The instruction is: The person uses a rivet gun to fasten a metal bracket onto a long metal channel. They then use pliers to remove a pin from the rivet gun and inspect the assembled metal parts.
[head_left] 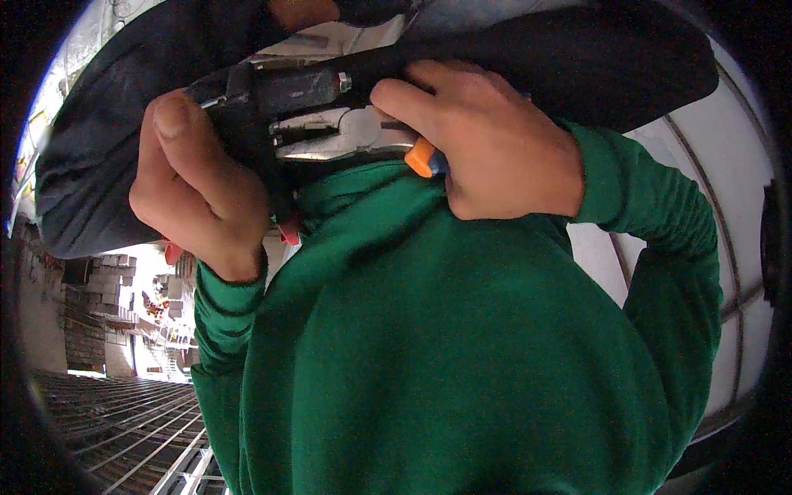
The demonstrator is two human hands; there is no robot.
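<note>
My right hand (503,140) is wrapped round the handles of a pair of pliers (360,130); one orange and dark blue grip end shows under my fingers. The pliers' metal jaws point left and are spread apart, in front of my green top. On the left, my left hand (198,177) is closed, its thumb pressed against curled fingers; what it may hold is hidden. Between the hands lies a black cylindrical thing (301,89) with a metal end, next to a black strap (241,107). A thin metal piece (214,102) shows just beside my left thumb.
My legs in dark trousers (107,165) stretch across the top. Pale panels with dark seams (701,157) lie to the right. At lower left are metal bars in a grid (140,421), with stacked blocks (103,309) beyond.
</note>
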